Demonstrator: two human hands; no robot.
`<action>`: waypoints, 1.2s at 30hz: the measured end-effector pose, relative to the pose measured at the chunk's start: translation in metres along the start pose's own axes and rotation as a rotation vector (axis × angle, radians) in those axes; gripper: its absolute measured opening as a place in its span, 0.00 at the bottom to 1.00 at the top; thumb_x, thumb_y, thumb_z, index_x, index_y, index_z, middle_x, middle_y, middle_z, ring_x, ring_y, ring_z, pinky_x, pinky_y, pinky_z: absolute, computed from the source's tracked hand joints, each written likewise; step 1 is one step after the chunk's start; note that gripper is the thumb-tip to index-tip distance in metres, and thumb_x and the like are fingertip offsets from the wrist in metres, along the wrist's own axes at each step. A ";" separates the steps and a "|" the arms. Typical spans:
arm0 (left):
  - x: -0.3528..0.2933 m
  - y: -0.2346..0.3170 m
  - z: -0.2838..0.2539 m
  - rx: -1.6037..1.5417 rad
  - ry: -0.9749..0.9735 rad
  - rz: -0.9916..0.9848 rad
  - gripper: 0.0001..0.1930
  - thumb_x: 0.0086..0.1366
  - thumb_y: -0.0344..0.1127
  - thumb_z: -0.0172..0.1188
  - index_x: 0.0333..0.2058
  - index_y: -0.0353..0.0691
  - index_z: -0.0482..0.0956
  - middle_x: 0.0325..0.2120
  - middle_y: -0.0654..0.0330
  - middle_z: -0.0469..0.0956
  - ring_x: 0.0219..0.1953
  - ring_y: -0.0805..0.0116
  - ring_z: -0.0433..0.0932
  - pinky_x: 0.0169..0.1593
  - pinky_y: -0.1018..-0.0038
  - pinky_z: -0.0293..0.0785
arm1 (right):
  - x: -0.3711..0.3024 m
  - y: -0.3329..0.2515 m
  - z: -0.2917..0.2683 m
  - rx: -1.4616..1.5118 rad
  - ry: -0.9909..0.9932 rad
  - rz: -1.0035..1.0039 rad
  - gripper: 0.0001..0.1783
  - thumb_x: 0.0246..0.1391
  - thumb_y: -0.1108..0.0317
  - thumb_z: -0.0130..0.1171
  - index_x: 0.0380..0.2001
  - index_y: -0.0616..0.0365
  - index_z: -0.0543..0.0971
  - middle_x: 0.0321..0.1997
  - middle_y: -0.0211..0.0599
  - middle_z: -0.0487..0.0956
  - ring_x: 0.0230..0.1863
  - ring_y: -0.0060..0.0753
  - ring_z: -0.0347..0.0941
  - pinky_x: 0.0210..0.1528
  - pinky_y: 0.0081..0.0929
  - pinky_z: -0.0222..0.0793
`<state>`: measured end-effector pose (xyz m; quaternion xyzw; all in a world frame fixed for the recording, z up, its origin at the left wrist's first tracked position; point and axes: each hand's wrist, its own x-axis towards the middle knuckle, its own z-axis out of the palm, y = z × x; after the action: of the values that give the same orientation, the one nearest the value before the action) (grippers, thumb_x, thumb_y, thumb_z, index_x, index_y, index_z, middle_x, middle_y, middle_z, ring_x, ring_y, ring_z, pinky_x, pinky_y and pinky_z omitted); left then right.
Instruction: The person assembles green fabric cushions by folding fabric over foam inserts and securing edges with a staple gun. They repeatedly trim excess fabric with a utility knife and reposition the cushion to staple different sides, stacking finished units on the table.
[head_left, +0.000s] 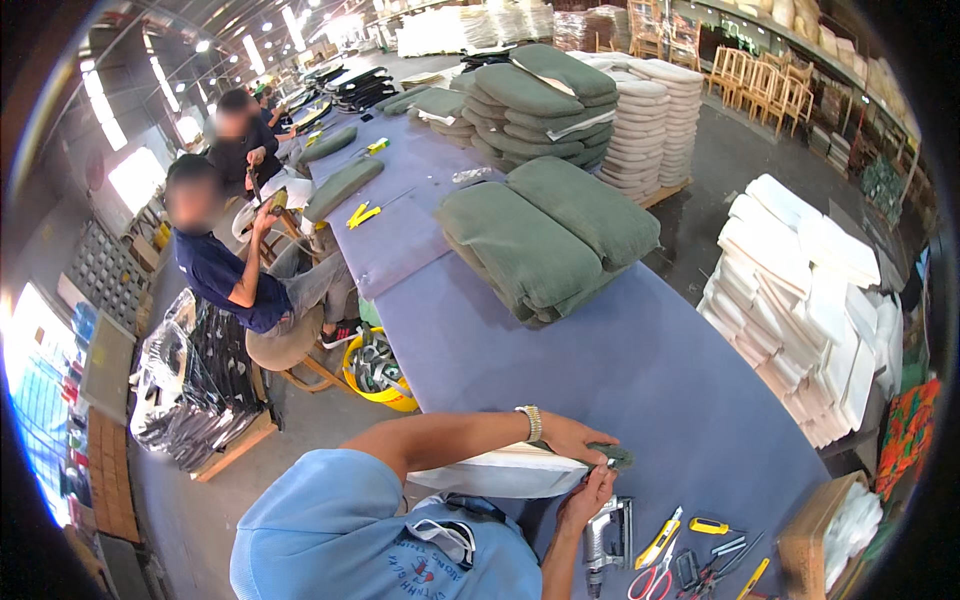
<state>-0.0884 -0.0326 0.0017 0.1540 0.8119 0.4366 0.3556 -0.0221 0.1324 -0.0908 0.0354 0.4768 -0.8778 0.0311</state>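
A seat cushion [515, 470] with a white underside and a dark green fabric edge is tilted against my body at the table's near edge. My left hand [572, 437], a metal-banded watch on its wrist, reaches across and grips the cushion's right end from above. Fingers of my right hand [592, 490] are pinched at the same green corner, just below the left. A small white bit shows between the hands, too small to name. Beside my right forearm lies a pneumatic staple gun [608, 537], touched by neither hand.
Right of the staple gun lie a yellow utility knife [658, 540], red-handled scissors [652, 578] and a yellow screwdriver [712, 526]. Green cushions [545, 235] are stacked ahead on the blue-grey table [480, 350]. Two people sit working at left. White foam pieces [790, 300] stand at right.
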 end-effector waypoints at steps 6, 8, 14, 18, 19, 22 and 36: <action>0.007 0.017 -0.007 0.141 -0.061 0.000 0.40 0.76 0.60 0.44 0.76 0.43 0.48 0.65 0.36 0.68 0.67 0.41 0.69 0.68 0.57 0.65 | 0.005 -0.007 -0.006 -0.072 -0.028 0.032 0.11 0.74 0.63 0.50 0.40 0.60 0.74 0.40 0.26 0.68 0.41 0.19 0.63 0.45 0.21 0.62; 0.008 0.015 -0.001 0.175 -0.050 -0.024 0.39 0.77 0.58 0.45 0.76 0.42 0.47 0.65 0.35 0.69 0.66 0.40 0.70 0.67 0.55 0.66 | 0.000 -0.006 -0.012 -0.030 -0.002 0.093 0.10 0.74 0.63 0.50 0.39 0.58 0.73 0.39 0.25 0.67 0.40 0.18 0.62 0.43 0.20 0.60; 0.011 0.013 0.009 0.313 0.026 0.015 0.37 0.77 0.54 0.46 0.75 0.41 0.48 0.67 0.37 0.66 0.63 0.38 0.72 0.65 0.51 0.69 | 0.000 -0.022 -0.025 -0.143 -0.078 0.181 0.08 0.73 0.65 0.52 0.38 0.57 0.72 0.34 0.25 0.69 0.36 0.17 0.62 0.40 0.18 0.60; 0.000 0.026 0.008 0.354 0.039 -0.011 0.37 0.76 0.53 0.46 0.75 0.41 0.48 0.69 0.42 0.64 0.62 0.37 0.73 0.63 0.49 0.71 | -0.009 -0.045 -0.037 -0.478 -0.114 0.031 0.07 0.69 0.65 0.57 0.41 0.57 0.73 0.32 0.29 0.73 0.33 0.22 0.67 0.39 0.23 0.64; -0.001 0.022 0.012 0.360 0.060 -0.008 0.37 0.76 0.53 0.46 0.75 0.41 0.48 0.69 0.43 0.64 0.61 0.37 0.74 0.63 0.49 0.71 | -0.016 -0.052 -0.046 -0.665 -0.095 0.007 0.10 0.66 0.66 0.59 0.45 0.59 0.74 0.34 0.34 0.74 0.36 0.29 0.70 0.42 0.26 0.66; 0.000 0.021 0.013 0.387 0.093 0.032 0.36 0.76 0.52 0.46 0.75 0.42 0.49 0.68 0.43 0.66 0.59 0.37 0.75 0.61 0.47 0.72 | -0.044 -0.035 -0.110 -1.126 0.028 -0.129 0.22 0.58 0.68 0.64 0.53 0.63 0.74 0.42 0.44 0.77 0.45 0.44 0.75 0.51 0.37 0.70; 0.001 0.027 0.013 0.400 0.073 0.011 0.36 0.76 0.53 0.45 0.75 0.42 0.49 0.66 0.42 0.69 0.59 0.38 0.76 0.61 0.46 0.73 | -0.034 -0.028 -0.152 -1.446 -0.114 -0.047 0.43 0.42 0.75 0.71 0.65 0.60 0.68 0.52 0.56 0.78 0.51 0.64 0.75 0.57 0.48 0.70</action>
<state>-0.0814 -0.0086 0.0190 0.2102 0.8939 0.2738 0.2860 0.0140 0.2756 -0.1471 -0.0500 0.9362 -0.3438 0.0528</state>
